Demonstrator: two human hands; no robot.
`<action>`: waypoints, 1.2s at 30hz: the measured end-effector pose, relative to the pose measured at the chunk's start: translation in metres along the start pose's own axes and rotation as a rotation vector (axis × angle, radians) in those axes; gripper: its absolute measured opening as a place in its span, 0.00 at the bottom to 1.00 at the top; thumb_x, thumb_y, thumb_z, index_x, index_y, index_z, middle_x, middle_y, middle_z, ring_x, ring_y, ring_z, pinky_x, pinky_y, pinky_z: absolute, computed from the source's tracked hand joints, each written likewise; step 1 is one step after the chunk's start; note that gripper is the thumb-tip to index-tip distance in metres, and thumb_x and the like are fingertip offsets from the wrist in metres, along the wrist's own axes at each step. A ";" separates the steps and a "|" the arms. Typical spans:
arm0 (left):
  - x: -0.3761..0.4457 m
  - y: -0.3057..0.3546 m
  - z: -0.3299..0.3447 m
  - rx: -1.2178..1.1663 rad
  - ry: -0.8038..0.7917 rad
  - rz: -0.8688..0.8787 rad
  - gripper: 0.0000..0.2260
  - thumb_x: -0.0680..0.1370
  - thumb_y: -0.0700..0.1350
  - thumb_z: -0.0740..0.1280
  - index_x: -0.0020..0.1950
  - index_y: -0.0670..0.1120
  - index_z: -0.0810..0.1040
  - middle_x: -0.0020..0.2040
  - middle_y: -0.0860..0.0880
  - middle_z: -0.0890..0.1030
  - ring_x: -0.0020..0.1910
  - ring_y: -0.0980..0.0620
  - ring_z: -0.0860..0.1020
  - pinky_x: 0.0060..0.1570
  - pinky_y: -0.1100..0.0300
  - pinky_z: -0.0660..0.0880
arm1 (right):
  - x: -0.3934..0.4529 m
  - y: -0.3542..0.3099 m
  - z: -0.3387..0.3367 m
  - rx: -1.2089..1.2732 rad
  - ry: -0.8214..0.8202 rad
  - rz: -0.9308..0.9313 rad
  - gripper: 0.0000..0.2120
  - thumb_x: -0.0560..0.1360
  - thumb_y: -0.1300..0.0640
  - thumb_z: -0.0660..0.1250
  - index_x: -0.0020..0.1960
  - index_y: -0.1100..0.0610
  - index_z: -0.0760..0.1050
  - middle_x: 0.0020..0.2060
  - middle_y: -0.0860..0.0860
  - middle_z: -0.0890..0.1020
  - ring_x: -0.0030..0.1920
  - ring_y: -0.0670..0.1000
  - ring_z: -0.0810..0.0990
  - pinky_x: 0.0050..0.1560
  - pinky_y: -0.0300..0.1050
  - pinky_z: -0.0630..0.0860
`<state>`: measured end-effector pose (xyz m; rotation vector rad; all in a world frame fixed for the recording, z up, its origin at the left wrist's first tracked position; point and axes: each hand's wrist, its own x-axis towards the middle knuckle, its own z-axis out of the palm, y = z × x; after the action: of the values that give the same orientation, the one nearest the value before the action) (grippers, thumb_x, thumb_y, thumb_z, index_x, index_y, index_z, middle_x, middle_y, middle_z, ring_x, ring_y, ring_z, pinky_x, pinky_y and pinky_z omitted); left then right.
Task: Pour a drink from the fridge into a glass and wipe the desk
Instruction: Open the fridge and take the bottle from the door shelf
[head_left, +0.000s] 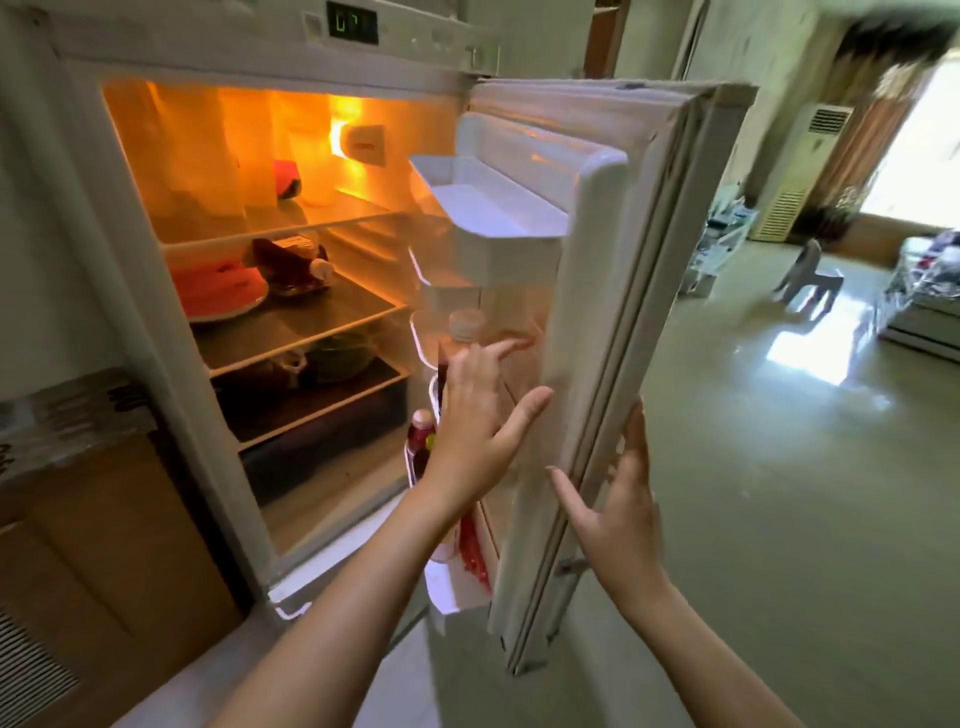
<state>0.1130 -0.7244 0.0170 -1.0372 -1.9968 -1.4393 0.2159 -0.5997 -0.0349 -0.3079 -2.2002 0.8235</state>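
fridge door (597, 291) open. step: fetching the drink. left hand (475, 415) spread open, empty, reaching at the capped bottle (464, 328) in the door rack; contact unclear. right hand (621, 499) open, flat against the door edge, gripping nothing. next: close fingers round the bottle neck, lift clear of the rack.

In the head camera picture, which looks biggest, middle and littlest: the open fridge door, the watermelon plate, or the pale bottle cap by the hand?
1. Fridge door: biggest by far, though it is also near the camera.
2. Watermelon plate: middle, sitting further back on a shelf.
3. Pale bottle cap: littlest, just above the left hand.
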 end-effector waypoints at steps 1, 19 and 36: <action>0.000 -0.004 0.007 0.019 0.035 -0.023 0.22 0.74 0.45 0.70 0.66 0.46 0.68 0.61 0.56 0.68 0.63 0.53 0.65 0.65 0.48 0.66 | 0.004 0.007 -0.005 -0.015 0.024 0.017 0.50 0.69 0.48 0.72 0.71 0.34 0.35 0.74 0.52 0.63 0.66 0.55 0.72 0.59 0.58 0.75; 0.096 -0.095 0.087 -0.348 -0.701 -0.377 0.32 0.58 0.55 0.80 0.57 0.45 0.75 0.54 0.47 0.82 0.54 0.51 0.80 0.56 0.50 0.77 | 0.089 0.109 -0.059 -0.293 0.149 0.246 0.26 0.79 0.50 0.58 0.71 0.48 0.48 0.65 0.59 0.73 0.53 0.64 0.79 0.44 0.58 0.77; 0.118 -0.093 0.157 -0.524 -0.683 -0.362 0.25 0.64 0.40 0.79 0.59 0.44 0.77 0.53 0.48 0.82 0.49 0.58 0.81 0.48 0.66 0.76 | 0.134 0.127 -0.079 -0.267 0.204 0.408 0.21 0.77 0.52 0.63 0.68 0.44 0.63 0.61 0.48 0.77 0.49 0.52 0.82 0.48 0.54 0.79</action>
<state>-0.0232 -0.5571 -0.0047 -1.6211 -2.4198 -2.0837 0.1760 -0.4059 0.0000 -0.9542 -2.0808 0.6698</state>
